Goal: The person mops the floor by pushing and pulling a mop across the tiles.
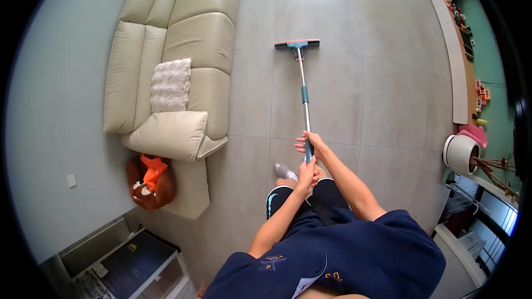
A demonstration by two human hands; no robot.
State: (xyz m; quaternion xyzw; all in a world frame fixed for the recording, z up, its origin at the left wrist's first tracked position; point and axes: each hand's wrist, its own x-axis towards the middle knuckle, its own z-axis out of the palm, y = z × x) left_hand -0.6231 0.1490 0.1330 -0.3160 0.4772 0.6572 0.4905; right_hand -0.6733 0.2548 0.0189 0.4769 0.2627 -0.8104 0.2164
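From the head camera, small orange characters (334,276) show on the front of the navy shirt (366,249), but they are too small and foreshortened to read; a blue printed design (271,263) sits beside them.

Among containers, a pale round pot (461,155) at the right holds a plant (493,165) with thin, brownish leaves, and a pink object (472,134) is just beside it. A brown rounded item (141,180) near the end of the cream sofa (197,39) has bright orange material (153,171) in it or on it; I cannot tell which.

The long-handled squeegee (305,94) stretches out ahead over the grey tiled floor (388,99), its wide head well apart from the sofa. The left hand (307,175) is wrapped around the near end of the handle. Just above it, the right hand (310,142) touches the handle, its fingers loosely spread past it; how firmly they close, I cannot tell.
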